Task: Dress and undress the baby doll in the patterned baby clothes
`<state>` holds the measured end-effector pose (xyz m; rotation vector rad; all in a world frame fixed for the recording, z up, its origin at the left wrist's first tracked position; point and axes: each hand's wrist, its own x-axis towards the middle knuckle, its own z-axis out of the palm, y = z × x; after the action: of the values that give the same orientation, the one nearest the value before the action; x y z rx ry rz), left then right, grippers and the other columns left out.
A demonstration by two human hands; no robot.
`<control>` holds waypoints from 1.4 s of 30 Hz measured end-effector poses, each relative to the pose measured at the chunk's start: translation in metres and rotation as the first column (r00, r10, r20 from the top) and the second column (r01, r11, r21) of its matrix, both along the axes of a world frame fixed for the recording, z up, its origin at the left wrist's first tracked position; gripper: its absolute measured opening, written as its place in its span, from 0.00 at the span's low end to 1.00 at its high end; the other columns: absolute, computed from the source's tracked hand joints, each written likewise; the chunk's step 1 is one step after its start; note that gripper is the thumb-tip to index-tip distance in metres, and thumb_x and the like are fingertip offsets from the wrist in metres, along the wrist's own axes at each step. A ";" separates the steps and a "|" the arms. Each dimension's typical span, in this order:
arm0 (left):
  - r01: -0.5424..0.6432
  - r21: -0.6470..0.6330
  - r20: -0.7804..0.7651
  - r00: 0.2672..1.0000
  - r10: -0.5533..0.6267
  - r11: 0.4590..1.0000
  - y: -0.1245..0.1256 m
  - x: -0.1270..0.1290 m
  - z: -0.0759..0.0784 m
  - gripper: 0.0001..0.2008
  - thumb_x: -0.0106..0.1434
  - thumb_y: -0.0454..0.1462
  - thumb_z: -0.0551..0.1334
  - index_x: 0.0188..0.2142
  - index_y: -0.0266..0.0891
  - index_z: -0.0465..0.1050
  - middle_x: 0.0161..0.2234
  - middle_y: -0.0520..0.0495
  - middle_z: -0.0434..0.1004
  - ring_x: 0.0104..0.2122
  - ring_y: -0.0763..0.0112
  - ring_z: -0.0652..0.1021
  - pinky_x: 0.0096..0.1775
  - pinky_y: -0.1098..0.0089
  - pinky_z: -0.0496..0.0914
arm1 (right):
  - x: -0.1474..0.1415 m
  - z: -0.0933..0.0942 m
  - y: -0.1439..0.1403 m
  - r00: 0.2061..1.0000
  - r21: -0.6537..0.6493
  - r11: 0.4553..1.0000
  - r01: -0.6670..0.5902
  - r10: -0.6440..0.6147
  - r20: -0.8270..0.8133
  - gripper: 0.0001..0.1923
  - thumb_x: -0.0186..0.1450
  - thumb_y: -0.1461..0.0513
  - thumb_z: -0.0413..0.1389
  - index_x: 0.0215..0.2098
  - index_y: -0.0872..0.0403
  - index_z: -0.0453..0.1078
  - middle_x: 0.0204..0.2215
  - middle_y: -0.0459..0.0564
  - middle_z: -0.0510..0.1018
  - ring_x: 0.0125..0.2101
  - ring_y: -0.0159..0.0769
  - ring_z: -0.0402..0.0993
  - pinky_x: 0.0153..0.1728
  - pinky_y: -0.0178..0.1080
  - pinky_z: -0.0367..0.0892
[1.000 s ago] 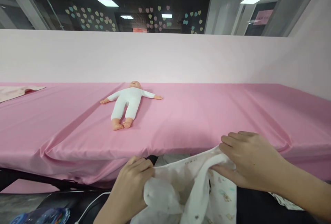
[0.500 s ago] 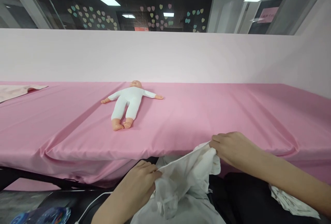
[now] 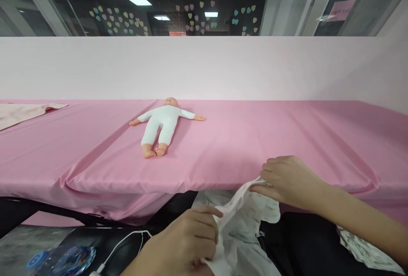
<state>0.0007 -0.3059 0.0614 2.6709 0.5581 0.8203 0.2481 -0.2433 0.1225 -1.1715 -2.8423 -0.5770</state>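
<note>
Head view. No brand or label could be read; a pink sign (image 3: 340, 10) hung far right behind the glass, its writing too blurred to make out. Paper hearts (image 3: 204, 12) dotted the far glass wall.

Left hand (image 3: 188, 246) sat near, low centre, fingers curled closed and pinching the near end of a white printed garment (image 3: 245, 221). Right hand (image 3: 287, 180) was just right of centre at the near edge of the table, thumb and fingertips closed on the garment's upper edge, the other fingers loosely bent. The cloth ran between the two hands, below the table edge and above a dark lap; its small print could not be told. More of the same printed cloth (image 3: 363, 250) trailed under the right forearm, near right.

A pink sheet (image 3: 287, 131) covered the long table, creased at its near edge. A baby doll (image 3: 162, 125) in a white suit lay face up left of centre, arms spread, well apart from both hands. A pale folded cloth (image 3: 22, 112) lay at far left. Near left, below the table: a white cable (image 3: 124, 244) and a clear bottle with a blue label (image 3: 60, 259), print unreadable.
</note>
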 end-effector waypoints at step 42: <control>-0.468 -0.504 0.474 0.554 0.685 0.726 -0.008 0.023 -0.055 0.24 0.47 0.41 0.69 0.45 0.41 0.72 0.42 0.42 0.73 0.41 0.61 0.73 0.42 0.65 0.69 | -0.073 -0.129 -0.066 0.046 -0.333 0.908 -0.254 -0.333 -0.942 0.06 0.63 0.59 0.52 0.38 0.50 0.66 0.28 0.45 0.74 0.25 0.30 0.70 0.25 0.30 0.66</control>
<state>0.0240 -0.3142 0.0060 1.6908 1.2915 1.5686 0.1754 -0.3090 -0.0066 -0.9796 -1.5457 0.7679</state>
